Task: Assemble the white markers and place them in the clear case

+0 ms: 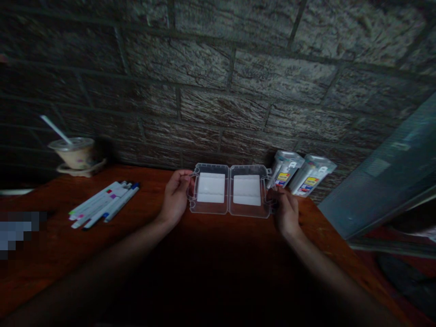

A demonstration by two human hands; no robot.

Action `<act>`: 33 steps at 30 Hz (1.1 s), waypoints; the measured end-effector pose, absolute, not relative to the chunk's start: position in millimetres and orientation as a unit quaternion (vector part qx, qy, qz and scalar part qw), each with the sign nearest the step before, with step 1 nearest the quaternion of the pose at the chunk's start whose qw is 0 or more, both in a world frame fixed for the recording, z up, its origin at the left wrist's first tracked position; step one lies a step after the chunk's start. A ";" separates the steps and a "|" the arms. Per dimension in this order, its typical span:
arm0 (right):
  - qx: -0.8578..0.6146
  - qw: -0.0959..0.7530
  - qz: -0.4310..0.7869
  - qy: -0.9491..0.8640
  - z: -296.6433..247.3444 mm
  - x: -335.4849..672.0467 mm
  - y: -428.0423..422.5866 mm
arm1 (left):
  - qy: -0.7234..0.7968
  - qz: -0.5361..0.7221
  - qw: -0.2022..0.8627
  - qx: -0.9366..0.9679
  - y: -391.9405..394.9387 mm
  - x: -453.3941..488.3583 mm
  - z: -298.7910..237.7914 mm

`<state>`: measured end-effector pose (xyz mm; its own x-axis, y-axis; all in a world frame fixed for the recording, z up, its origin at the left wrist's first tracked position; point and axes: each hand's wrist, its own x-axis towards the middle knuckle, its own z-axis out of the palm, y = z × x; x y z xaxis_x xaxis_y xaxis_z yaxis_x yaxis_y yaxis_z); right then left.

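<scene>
A clear plastic case point(229, 209) is spread open like a book above the wooden table, with a white panel showing in each half. My left hand point(175, 195) grips its left edge, thumb in front and fingers partly behind. At the right edge my right hand point(286, 209) is closed on the other half; its fingertips are dim and partly hidden. Just behind that hand, two clear marker cases point(282, 170) with yellow labels stand upright side by side, leaning slightly.
Several white markers point(105, 204) with coloured ends lie in a pile on the table point(150, 272). A lidded plastic cup point(76, 154) with a straw sits in a holder at the back left. A stone-block wall point(211, 68) rises behind, and a grey panel point(384, 172) slants at the right.
</scene>
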<state>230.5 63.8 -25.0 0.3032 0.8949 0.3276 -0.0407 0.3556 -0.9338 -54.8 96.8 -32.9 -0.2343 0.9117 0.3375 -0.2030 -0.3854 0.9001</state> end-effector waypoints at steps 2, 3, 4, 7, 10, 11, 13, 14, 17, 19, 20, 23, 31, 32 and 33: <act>-0.458 0.664 0.344 -0.481 -27.6 234.5 67.6 | 0.372 0.687 0.422 0.460 98.3 -55.7 -34.1; -0.464 0.658 0.343 -0.484 -28.7 236.6 69.6 | 0.368 0.685 0.437 0.452 99.1 -56.0 -34.7; -0.471 0.651 0.343 -0.488 -29.6 238.6 71.6 | 0.364 0.683 0.452 0.444 99.8 -56.3 -35.1; -0.495 0.620 0.350 -0.499 -31.0 243.7 77.3 | 0.361 0.673 0.488 0.423 101.4 -56.7 -36.3; -0.522 0.573 0.368 -0.513 -31.5 246.9 81.7 | 0.375 0.648 0.515 0.417 101.9 -56.1 -38.1; -0.531 0.558 0.374 -0.517 -31.7 247.9 82.9 | 0.386 0.634 0.521 0.421 101.8 -55.7 -38.9; -0.548 0.528 0.381 -0.526 -32.4 250.0 84.9 | 0.412 0.604 0.525 0.435 101.6 -55.1 -40.9; -0.557 0.513 0.382 -0.530 -32.9 251.2 85.7 | 0.423 0.591 0.524 0.444 101.8 -55.1 -42.1; -0.575 0.475 0.383 -0.545 -35.1 254.7 87.6 | 0.451 0.560 0.511 0.471 105.2 -57.3 -47.3; -0.579 0.454 0.384 -0.557 -36.1 255.8 88.0 | 0.474 0.539 0.490 0.494 110.6 -61.2 -52.0; -0.579 0.443 0.387 -0.565 -36.2 255.7 87.7 | 0.488 0.528 0.475 0.508 113.9 -63.9 -54.5; -0.575 0.406 0.403 -0.585 -35.1 253.0 84.9 | 0.526 0.497 0.406 0.558 123.5 -72.8 -60.7; -0.603 0.286 0.422 -0.613 -30.9 248.8 77.2 | 0.542 0.404 0.272 0.685 119.1 -76.7 -56.9; -0.609 0.268 0.415 -0.620 -30.1 250.1 77.1 | 0.537 0.390 0.267 0.699 117.2 -75.5 -56.0; -0.615 0.250 0.405 -0.630 -28.9 251.9 77.1 | 0.531 0.378 0.262 0.712 115.6 -74.3 -55.3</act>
